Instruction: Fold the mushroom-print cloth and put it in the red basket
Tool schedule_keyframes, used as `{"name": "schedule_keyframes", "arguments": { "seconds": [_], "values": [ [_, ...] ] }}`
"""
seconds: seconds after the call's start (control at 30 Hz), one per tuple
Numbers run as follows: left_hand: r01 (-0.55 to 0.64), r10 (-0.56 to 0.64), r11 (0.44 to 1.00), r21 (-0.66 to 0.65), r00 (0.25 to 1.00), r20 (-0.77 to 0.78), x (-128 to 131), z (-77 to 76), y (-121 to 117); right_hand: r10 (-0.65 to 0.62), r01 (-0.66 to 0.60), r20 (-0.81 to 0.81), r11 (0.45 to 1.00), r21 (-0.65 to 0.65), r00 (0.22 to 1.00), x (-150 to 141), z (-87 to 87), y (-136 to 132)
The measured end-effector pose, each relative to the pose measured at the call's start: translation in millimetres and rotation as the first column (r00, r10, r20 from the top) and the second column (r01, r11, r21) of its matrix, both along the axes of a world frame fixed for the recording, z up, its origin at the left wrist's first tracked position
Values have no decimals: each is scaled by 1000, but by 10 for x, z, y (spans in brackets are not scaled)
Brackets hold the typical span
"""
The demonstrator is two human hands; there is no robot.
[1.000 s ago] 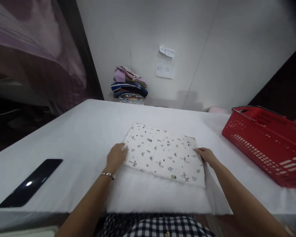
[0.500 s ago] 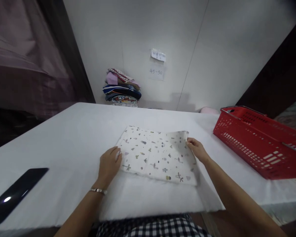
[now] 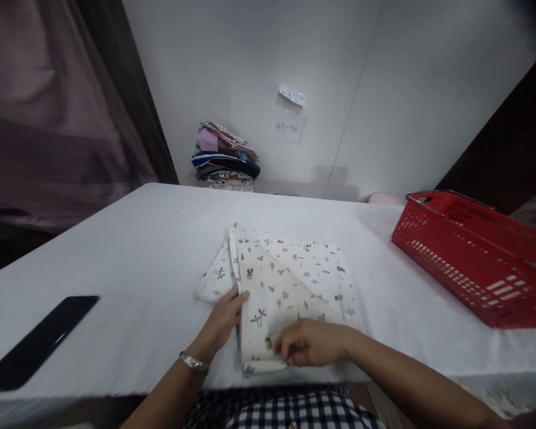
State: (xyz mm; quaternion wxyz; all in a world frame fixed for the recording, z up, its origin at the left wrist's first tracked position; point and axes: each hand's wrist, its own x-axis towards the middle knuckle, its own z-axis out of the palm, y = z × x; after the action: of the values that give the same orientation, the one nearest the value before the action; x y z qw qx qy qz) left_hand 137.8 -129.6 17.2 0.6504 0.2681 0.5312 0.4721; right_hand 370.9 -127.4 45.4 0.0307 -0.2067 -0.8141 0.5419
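Note:
A white cloth (image 3: 290,280) printed with small plants lies partly folded on the white table (image 3: 129,250) in front of me. Its right side is turned over to the left, so a flap runs toward the near edge. My left hand (image 3: 226,322) rests with fingers together against the flap's left edge. My right hand (image 3: 310,344) pinches the near corner of the flap close to the table's front edge. A bracelet sits on my left wrist.
A red plastic basket (image 3: 477,262) stands on the right of the table. A dark phone (image 3: 40,342) lies at the near left. A stack of folded clothes (image 3: 226,158) sits against the far wall under paper notes. A dark curtain hangs at left.
My right hand has carried the cloth's right edge across to the left and down toward me, folding the cloth over. My left hand has slid nearer along the left edge.

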Motion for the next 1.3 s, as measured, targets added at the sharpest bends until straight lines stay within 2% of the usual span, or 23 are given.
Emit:
{"name": "schedule_keyframes", "arguments": {
  "seconds": [0.1, 0.23, 0.37, 0.5, 0.6, 0.7, 0.8, 0.83, 0.9, 0.97, 1.0, 1.03, 1.1, 1.17, 1.2, 1.23, 1.3],
  "values": [
    [-11, 14, 999, 49, 997, -78, 19, -52, -29, -145, 145, 4, 983, -109, 989, 33, -22, 193],
    [85, -31, 974, 212, 969, -246, 142, -15, -11, -452, 449, -89, 892, -47, 888, -89, -25, 497],
    [266, -103, 906, 330, 893, -437, 350, 48, -7, -604, 612, -138, 791, 18, 785, -329, 4, 756],
    [461, -158, 833, 304, 727, -668, 599, 67, -54, -614, 621, -113, 750, 228, 782, -580, 103, 888],
    [569, -215, 781, 258, 632, -745, 756, 44, -102, -606, 586, -66, 729, 353, 793, -726, 99, 921],
    [636, -237, 729, 253, 581, -778, 828, 17, -139, -561, 530, -1, 781, 329, 828, -800, -35, 923],
    [671, -263, 700, 245, 561, -785, 774, 30, -150, -480, 446, 39, 839, 312, 876, -794, -218, 911],
    [661, -273, 714, 233, 568, -776, 729, 47, -146, -471, 435, 41, 841, 323, 881, -781, -270, 906],
    [592, -254, 777, 213, 605, -755, 604, 98, -117, -469, 430, 45, 840, 332, 882, -750, -341, 895],
    [478, -159, 849, 223, 634, -757, 451, 164, -54, -458, 424, 27, 841, 337, 888, -730, -373, 875],
    [416, -88, 878, 236, 624, -776, 371, 197, -9, -451, 419, 9, 838, 348, 893, -727, -378, 859],
    [355, -11, 901, 249, 593, -805, 292, 226, 45, -443, 416, -10, 832, 367, 896, -731, -379, 838],
    [233, 123, 937, 261, 478, -870, 153, 257, 164, -431, 403, -33, 810, 425, 902, -752, -378, 785],
    [142, 189, 955, 259, 380, -905, 48, 232, 278, -407, 361, -16, 792, 492, 913, -782, -380, 728],
    [118, 203, 958, 261, 364, -909, 10, 196, 325, -391, 337, -7, 783, 523, 920, -794, -382, 702],
    [108, 205, 959, 263, 377, -903, -18, 147, 362, -375, 317, -5, 777, 543, 927, -802, -383, 682],
    [112, 188, 955, 274, 483, -855, -47, 27, 405, -360, 316, -20, 792, 523, 933, -806, -379, 661]
  ]
}}
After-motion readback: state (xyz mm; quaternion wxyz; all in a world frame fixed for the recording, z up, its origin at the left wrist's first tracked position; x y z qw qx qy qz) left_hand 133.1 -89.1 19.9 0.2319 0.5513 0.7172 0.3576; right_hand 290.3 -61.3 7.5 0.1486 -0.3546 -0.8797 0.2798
